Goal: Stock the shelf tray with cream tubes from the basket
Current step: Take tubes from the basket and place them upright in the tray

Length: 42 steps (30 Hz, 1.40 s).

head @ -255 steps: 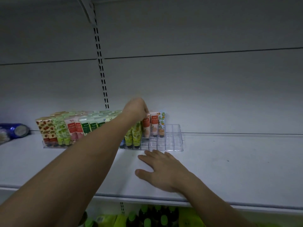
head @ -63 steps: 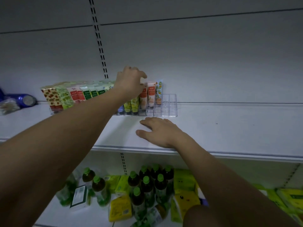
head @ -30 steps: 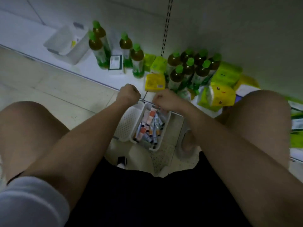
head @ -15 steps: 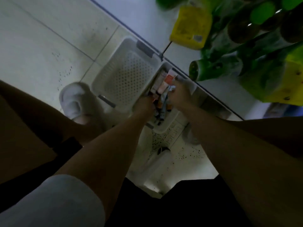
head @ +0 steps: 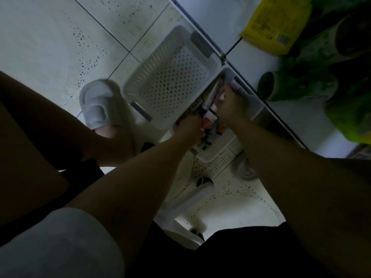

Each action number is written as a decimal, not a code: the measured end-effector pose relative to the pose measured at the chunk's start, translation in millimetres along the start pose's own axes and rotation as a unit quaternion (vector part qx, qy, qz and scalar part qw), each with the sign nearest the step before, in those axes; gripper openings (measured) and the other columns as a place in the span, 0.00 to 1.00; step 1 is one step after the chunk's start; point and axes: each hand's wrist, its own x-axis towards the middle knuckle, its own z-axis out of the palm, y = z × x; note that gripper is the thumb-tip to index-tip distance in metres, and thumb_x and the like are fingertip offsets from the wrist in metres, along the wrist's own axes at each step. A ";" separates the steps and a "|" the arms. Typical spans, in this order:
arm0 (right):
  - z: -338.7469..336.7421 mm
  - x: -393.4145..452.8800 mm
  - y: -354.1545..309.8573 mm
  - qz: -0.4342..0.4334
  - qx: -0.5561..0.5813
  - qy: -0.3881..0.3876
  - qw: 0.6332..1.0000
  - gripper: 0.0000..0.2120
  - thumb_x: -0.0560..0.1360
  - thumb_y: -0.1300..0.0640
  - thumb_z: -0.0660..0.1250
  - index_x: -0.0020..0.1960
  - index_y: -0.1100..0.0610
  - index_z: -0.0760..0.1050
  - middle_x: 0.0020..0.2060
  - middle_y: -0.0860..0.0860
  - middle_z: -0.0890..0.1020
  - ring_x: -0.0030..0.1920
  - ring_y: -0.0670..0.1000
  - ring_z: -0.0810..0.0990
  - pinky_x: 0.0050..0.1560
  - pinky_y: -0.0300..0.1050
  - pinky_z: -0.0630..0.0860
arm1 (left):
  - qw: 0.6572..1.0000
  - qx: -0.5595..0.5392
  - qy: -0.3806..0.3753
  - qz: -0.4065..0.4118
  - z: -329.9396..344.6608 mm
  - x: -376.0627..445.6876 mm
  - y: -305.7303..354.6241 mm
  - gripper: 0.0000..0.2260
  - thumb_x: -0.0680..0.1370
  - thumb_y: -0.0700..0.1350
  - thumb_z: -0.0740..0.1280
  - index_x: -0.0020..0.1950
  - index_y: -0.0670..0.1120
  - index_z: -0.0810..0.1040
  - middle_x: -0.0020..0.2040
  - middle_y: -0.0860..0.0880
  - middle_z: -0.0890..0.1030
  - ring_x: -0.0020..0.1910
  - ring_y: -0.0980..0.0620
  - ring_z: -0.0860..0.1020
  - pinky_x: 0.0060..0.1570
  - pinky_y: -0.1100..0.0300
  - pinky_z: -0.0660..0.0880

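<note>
Head view: both hands are down in the basket (head: pixel 252 109) on the floor, left hand (head: pixel 189 124) and right hand (head: pixel 228 103) each curled among the tubes (head: pixel 208 122). Exact grips can't be made out. Plenty of tubes remain, so stocking looks unfinished; the shelf tray is out of view.

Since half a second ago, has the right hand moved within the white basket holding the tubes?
Yes. The right hand was over that basket's shelf-side end; now it sits nearer the middle.
</note>
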 end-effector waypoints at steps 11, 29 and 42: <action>-35.4 -35.4 -30.2 -0.003 0.051 -0.054 0.997 0.14 0.79 0.64 0.57 0.63 0.56 0.72 0.56 0.59 0.74 0.44 0.49 0.68 0.37 0.29 0.62 | 0.989 -0.135 -0.024 0.054 -56.3 -36.6 7.3 0.12 0.75 0.44 0.69 0.57 0.50 0.74 0.43 0.54 0.79 0.43 0.54 0.80 0.37 0.63 0.75; -239.9 -198.1 -81.2 -0.183 0.229 0.125 0.948 0.39 0.69 0.57 0.72 0.66 0.32 0.53 0.45 0.48 0.78 0.38 0.46 0.81 0.37 0.46 0.79 | 0.897 -0.261 -0.086 0.346 -269.6 -185.9 142.7 0.11 0.74 0.47 0.72 0.56 0.48 0.81 0.51 0.45 0.84 0.50 0.48 0.83 0.52 0.53 0.80; -368.7 -344.7 -142.2 -0.388 0.258 0.302 0.832 0.40 0.69 0.56 0.75 0.70 0.31 0.58 0.46 0.40 0.80 0.40 0.44 0.81 0.39 0.38 0.78 | 0.742 -0.269 -0.092 0.608 -354.2 -361.7 276.4 0.10 0.73 0.46 0.72 0.54 0.51 0.83 0.47 0.50 0.83 0.46 0.52 0.82 0.44 0.57 0.79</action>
